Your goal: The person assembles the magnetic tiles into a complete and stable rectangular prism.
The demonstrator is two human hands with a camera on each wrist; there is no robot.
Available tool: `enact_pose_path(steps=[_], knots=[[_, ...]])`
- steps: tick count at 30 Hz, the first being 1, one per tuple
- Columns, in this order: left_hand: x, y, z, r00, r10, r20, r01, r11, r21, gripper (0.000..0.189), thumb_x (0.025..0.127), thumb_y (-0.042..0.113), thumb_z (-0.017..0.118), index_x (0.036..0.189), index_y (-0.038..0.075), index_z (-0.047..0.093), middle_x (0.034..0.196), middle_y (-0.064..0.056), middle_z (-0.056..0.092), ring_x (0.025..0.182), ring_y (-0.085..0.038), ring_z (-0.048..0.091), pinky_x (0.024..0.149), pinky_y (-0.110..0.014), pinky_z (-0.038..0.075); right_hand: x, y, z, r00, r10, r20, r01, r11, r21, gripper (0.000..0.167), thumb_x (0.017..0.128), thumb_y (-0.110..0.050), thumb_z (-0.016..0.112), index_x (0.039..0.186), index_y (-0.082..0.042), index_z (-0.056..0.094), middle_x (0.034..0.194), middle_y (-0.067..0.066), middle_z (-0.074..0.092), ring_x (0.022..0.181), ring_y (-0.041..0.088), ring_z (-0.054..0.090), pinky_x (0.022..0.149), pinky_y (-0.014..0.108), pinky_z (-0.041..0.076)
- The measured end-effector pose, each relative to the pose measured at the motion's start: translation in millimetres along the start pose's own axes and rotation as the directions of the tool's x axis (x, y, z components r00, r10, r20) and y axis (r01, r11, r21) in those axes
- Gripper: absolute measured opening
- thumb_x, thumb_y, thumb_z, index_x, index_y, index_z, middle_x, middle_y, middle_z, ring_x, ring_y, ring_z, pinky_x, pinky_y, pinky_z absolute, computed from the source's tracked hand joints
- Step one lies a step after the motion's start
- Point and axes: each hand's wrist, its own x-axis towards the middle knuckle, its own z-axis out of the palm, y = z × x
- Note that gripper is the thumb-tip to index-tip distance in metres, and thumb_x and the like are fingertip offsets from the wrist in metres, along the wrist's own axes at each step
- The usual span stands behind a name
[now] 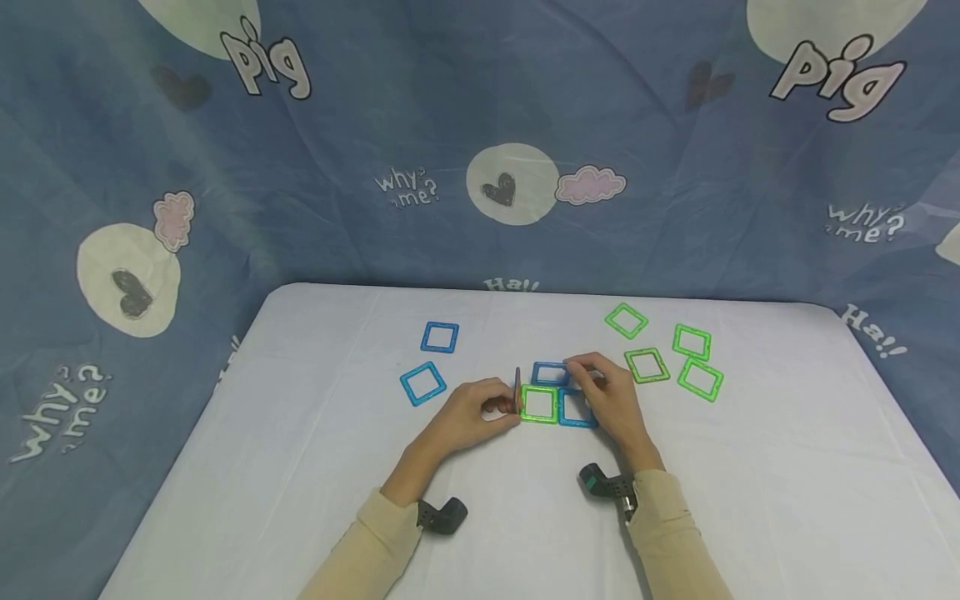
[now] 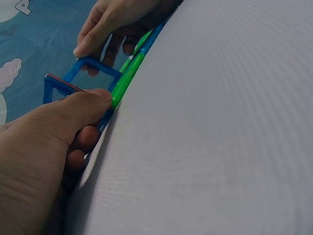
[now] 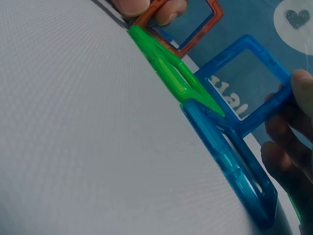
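Note:
A green square magnetic tile (image 1: pixel 539 421) lies flat, a blue tile (image 3: pixel 220 152) flat against its right side. My left hand (image 1: pixel 478 410) pinches an upright tile (image 3: pixel 212 22) at the green tile's left edge. That tile looks orange in the right wrist view, but blue with a reddish edge in the left wrist view; whether it is one piece or two, I cannot tell. At the green tile's far edge, another blue tile (image 3: pixel 249 41) stands raised, its upper corner pinched by my right hand (image 1: pixel 611 400). Its lower edge meets the green tile.
Two loose blue tiles (image 1: pixel 423 384) lie on the white table (image 1: pixel 300 467) to the left. Several green tiles (image 1: pixel 701 380) lie to the right, beyond my right hand. A patterned blue cloth (image 1: pixel 337 233) hangs behind the table. Each wrist wears a dark camera (image 1: pixel 444 517).

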Motion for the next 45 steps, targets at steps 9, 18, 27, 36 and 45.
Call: enact_pose_path(steps=[9, 18, 27, 36, 45], knots=[[0.5, 0.8, 0.1, 1.0, -0.009, -0.002, 0.009, 1.0, -0.002, 0.017, 0.08, 0.021, 0.076, 0.094, 0.02, 0.067, 0.083, 0.012, 0.061, 0.076, -0.003, 0.054, 0.07, -0.018, 0.049, 0.4, 2.0, 1.0, 0.999, 0.038, 0.017, -0.039, 0.999, 0.014, 0.016, 0.094, -0.029, 0.057, 0.1, -0.018, 0.067, 0.097, -0.003, 0.071, 0.093, 0.011, 0.065, 0.065, 0.021, 0.053], [0.1, 0.8, 0.3, 1.0, 0.007, -0.006, -0.007, 1.0, -0.01, 0.017, 0.08, 0.02, 0.076, 0.094, 0.02, 0.066, 0.084, 0.011, 0.062, 0.077, -0.003, 0.055, 0.07, -0.018, 0.049, 0.5, 2.2, 1.1, 0.999, 0.044, 0.032, -0.044, 0.999, 0.017, 0.015, 0.093, -0.029, 0.058, 0.099, -0.019, 0.068, 0.097, -0.005, 0.072, 0.098, 0.015, 0.066, 0.072, 0.022, 0.054], [-0.5, 0.8, 0.5, 1.0, -0.004, 0.002, 0.004, 1.0, -0.005, 0.016, 0.081, 0.02, 0.075, 0.094, 0.021, 0.066, 0.084, 0.012, 0.062, 0.077, -0.002, 0.055, 0.071, -0.019, 0.049, 1.6, 1.3, 2.6, 0.999, 0.009, 0.053, -0.009, 1.0, -0.007, 0.014, 0.093, -0.021, 0.059, 0.102, -0.014, 0.068, 0.1, 0.001, 0.072, 0.103, 0.018, 0.066, 0.096, 0.031, 0.048], [1.0, 0.2, 1.6, 1.0, 0.008, 0.003, -0.008, 1.0, 0.002, 0.016, 0.081, 0.021, 0.075, 0.094, 0.021, 0.066, 0.085, 0.012, 0.062, 0.077, -0.002, 0.055, 0.071, -0.018, 0.05, 1.5, 1.3, 1.1, 0.998, -0.011, 0.056, 0.012, 0.999, -0.032, 0.015, 0.093, -0.024, 0.058, 0.103, -0.018, 0.067, 0.1, -0.003, 0.072, 0.102, 0.013, 0.066, 0.095, 0.026, 0.048], [0.8, 1.4, 1.8, 1.0, -0.008, 0.007, 0.008, 1.0, -0.003, 0.017, 0.081, 0.021, 0.075, 0.096, 0.02, 0.066, 0.086, 0.011, 0.063, 0.078, -0.001, 0.056, 0.073, -0.018, 0.051, 2.3, 0.5, 1.5, 0.997, -0.034, 0.071, 0.035, 0.999, -0.006, 0.017, 0.094, -0.026, 0.057, 0.103, -0.017, 0.067, 0.101, -0.002, 0.072, 0.101, 0.014, 0.066, 0.095, 0.029, 0.049]])
